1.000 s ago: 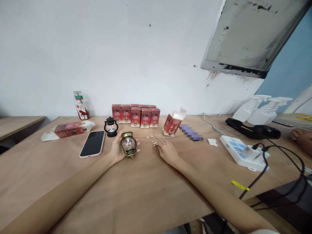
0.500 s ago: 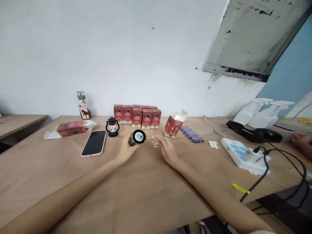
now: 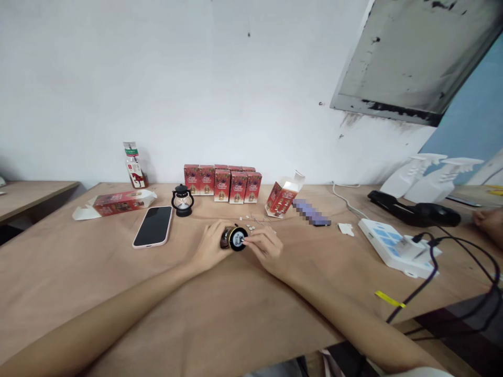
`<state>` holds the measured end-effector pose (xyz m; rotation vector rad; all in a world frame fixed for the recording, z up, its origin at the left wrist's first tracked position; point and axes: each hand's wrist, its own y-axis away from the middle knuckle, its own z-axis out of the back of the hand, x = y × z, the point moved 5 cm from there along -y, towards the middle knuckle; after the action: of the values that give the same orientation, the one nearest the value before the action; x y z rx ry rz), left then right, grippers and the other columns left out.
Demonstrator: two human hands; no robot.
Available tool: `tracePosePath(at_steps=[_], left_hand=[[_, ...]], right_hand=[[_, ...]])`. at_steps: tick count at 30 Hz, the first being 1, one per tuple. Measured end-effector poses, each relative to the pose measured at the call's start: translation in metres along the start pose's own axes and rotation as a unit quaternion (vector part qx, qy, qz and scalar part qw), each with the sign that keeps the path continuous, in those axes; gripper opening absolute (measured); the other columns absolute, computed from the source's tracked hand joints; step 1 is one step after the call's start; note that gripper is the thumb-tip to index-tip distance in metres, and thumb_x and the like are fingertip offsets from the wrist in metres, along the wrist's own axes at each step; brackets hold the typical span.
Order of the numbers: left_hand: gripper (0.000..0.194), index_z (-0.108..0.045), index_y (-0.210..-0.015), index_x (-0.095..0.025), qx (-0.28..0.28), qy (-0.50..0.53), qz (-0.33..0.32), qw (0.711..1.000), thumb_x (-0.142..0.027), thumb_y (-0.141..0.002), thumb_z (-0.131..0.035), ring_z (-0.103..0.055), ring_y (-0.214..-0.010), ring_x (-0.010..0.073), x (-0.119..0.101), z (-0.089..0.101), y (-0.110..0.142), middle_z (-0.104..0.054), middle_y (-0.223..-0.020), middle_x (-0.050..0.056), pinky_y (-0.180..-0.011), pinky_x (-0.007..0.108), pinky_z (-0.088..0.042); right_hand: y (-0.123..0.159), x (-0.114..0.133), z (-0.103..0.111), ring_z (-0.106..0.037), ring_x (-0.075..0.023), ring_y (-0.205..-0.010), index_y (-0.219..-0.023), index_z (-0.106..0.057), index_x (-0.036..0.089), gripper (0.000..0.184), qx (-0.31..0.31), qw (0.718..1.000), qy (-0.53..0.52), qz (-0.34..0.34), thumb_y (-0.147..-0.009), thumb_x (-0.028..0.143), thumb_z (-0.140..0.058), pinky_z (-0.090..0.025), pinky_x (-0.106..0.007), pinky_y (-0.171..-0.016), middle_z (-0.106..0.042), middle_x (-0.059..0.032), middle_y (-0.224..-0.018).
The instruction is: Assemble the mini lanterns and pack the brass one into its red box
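Observation:
My left hand is wrapped around a small black and gold lantern, tipped so that its round base with a pale centre faces me. The thumb and fingers of my right hand are pinched together at that base; whatever they hold is too small to make out. Just behind my hands lie several small pale discs and some thin bits on the table. A second black lantern with a clear globe stands upright to the left.
Several red boxes stand near the wall, with an open red box beside them. Another open box lies at left, near a phone. At right are a power strip, cables and white spray bottles. Another person's hand shows there.
My left hand has brought the lantern rightward and nearer to me. My right hand has left the small discs and come to the lantern's base, its fingers now pinched.

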<state>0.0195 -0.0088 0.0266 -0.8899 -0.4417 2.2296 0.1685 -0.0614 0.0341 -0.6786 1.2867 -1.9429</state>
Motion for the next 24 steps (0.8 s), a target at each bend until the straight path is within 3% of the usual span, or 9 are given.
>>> tracePosePath(at_steps=[7, 13, 17, 20, 24], left_hand=[[0.034, -0.051, -0.102, -0.019, 0.018, -0.019, -0.021, 0.999, -0.029, -0.073, -0.065, -0.053, -0.108, 0.0256, -0.002, -0.003, 0.002, -0.060, -0.111, 0.008, -0.088, 0.037, -0.037], [0.033, -0.051, -0.101, -0.018, 0.010, -0.002, -0.028, 1.000, -0.028, -0.073, -0.065, -0.054, -0.106, 0.0252, -0.002, -0.002, 0.001, -0.060, -0.108, 0.008, -0.089, 0.038, -0.038], [0.033, -0.051, -0.102, -0.019, -0.024, 0.027, -0.031, 0.999, -0.025, -0.072, -0.064, -0.055, -0.102, 0.0243, -0.001, 0.001, 0.001, -0.059, -0.106, 0.007, -0.088, 0.038, -0.042], [0.033, -0.050, -0.103, -0.019, -0.047, 0.041, -0.032, 0.998, -0.022, -0.073, -0.062, -0.054, -0.103, 0.0238, -0.001, 0.004, 0.002, -0.058, -0.107, 0.007, -0.089, 0.038, -0.043], [0.034, -0.050, -0.104, -0.018, -0.049, 0.038, -0.031, 0.998, -0.019, -0.072, -0.061, -0.054, -0.104, 0.0236, -0.001, 0.005, 0.002, -0.058, -0.108, 0.007, -0.089, 0.037, -0.043]], right_hand=[[0.003, 0.004, -0.008, -0.054, -0.0129, -0.067, -0.077, -0.066, 0.021, 0.013, 0.018, 0.999, 0.035, 0.031, -0.086, 0.023, -0.056, -0.041, -0.028, -0.063, -0.063, -0.0029, -0.073], [-0.001, 0.010, -0.003, -0.052, -0.0133, -0.067, -0.087, -0.066, 0.020, 0.009, 0.005, 0.998, 0.024, 0.051, -0.084, 0.017, -0.058, -0.040, -0.028, -0.062, -0.063, -0.0031, -0.075], [-0.002, -0.008, -0.001, -0.055, -0.0156, -0.076, -0.093, -0.064, 0.019, 0.018, 0.016, 0.999, 0.033, -0.032, -0.089, 0.016, -0.047, -0.043, -0.029, -0.069, -0.063, -0.0054, -0.080], [0.000, -0.035, -0.007, -0.054, -0.0202, -0.083, -0.086, -0.066, 0.018, 0.021, 0.105, 0.976, 0.131, -0.140, -0.089, 0.018, -0.045, -0.043, -0.033, -0.075, -0.063, -0.0077, -0.083], [0.009, -0.058, -0.016, -0.050, -0.0260, -0.096, -0.091, -0.068, 0.019, 0.020, 0.279, 0.900, 0.256, -0.217, -0.085, 0.017, -0.049, -0.039, -0.038, -0.081, -0.064, -0.0107, -0.100]])
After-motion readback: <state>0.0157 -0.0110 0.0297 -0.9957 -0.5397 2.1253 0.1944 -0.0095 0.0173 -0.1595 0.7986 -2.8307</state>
